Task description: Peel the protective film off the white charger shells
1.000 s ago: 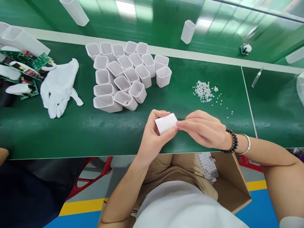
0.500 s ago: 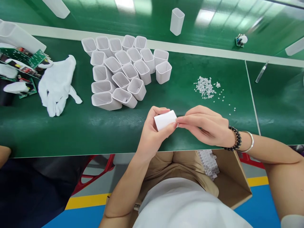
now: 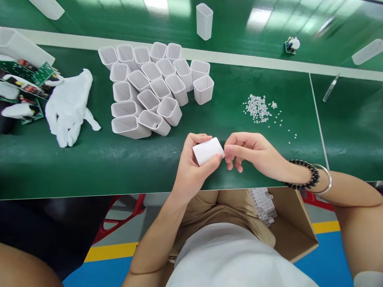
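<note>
My left hand (image 3: pixel 194 165) is closed around a white plastic casing (image 3: pixel 208 150), lying tilted in the grip with its smooth side upward. At the casing's right end, my right hand (image 3: pixel 249 153) has its thumb and forefinger drawn together. Whether a small part sits in that pinch is hidden; the other fingers curl below it. Beyond the left hand, several matching white casings (image 3: pixel 160 87) stand in a close group on the green table, their open ends up. A scattered pile of tiny clear pieces (image 3: pixel 257 108) lies past my right hand.
A white glove (image 3: pixel 70 105) and circuit boards (image 3: pixel 25 85) lie at the left. A slim pen-like tool (image 3: pixel 330 88) rests at the right. Farther back stand a lone casing (image 3: pixel 204 22) and a small board (image 3: pixel 292 45). A cardboard box (image 3: pixel 295 223) is beside my lap; another person's arm (image 3: pixel 26 265) shows lower left.
My right hand's fingers have curled and its wrist has turned, while staying by the casing's end. The left hand keeps its hold. The neighbouring person's arm has moved lower.
</note>
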A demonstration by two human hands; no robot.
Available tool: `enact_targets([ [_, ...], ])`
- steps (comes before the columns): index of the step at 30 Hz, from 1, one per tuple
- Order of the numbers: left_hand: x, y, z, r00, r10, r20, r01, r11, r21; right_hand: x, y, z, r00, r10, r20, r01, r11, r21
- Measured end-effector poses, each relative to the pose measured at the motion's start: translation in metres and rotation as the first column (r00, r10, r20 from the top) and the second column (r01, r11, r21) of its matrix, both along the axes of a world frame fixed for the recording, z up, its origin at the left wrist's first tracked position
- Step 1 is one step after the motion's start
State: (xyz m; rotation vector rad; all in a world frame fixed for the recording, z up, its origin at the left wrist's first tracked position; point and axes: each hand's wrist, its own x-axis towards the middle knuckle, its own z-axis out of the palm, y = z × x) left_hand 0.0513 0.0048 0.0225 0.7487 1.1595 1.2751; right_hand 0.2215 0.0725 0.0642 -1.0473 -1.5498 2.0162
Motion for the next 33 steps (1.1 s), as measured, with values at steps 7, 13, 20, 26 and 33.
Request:
enact_targets([
  [7, -0.001, 0.001, -0.002, 1.0, -0.028, 0.007, 0.028, 0.999, 0.034, 0.0, -0.002, 0.001, 0.999, -0.027, 0.027, 0.028, 0.998, -0.054],
  [13, -0.002, 0.0, -0.002, 0.996, -0.072, 0.045, 0.071, 0.997, 0.021, 0.001, -0.002, -0.003, 1.0, -0.008, 0.007, 0.008, 1.0, -0.011],
  [20, -0.003, 0.001, 0.002, 0.996, -0.077, 0.04, 0.077, 0.997, 0.004, 0.004, 0.0, -0.006, 0.998, 0.057, -0.001, -0.056, 0.993, 0.104],
  [26, 0.0, 0.004, 0.01, 0.996, -0.074, -0.043, 0.071, 0.995, -0.072, 0.004, 0.008, -0.004, 0.987, 0.158, 0.026, -0.161, 0.975, 0.155],
  [33, -0.004, 0.008, 0.018, 0.971, -0.197, -0.138, 0.171, 0.969, -0.179, 0.01, 0.02, -0.002, 0.955, 0.267, 0.125, -0.287, 0.941, 0.178],
])
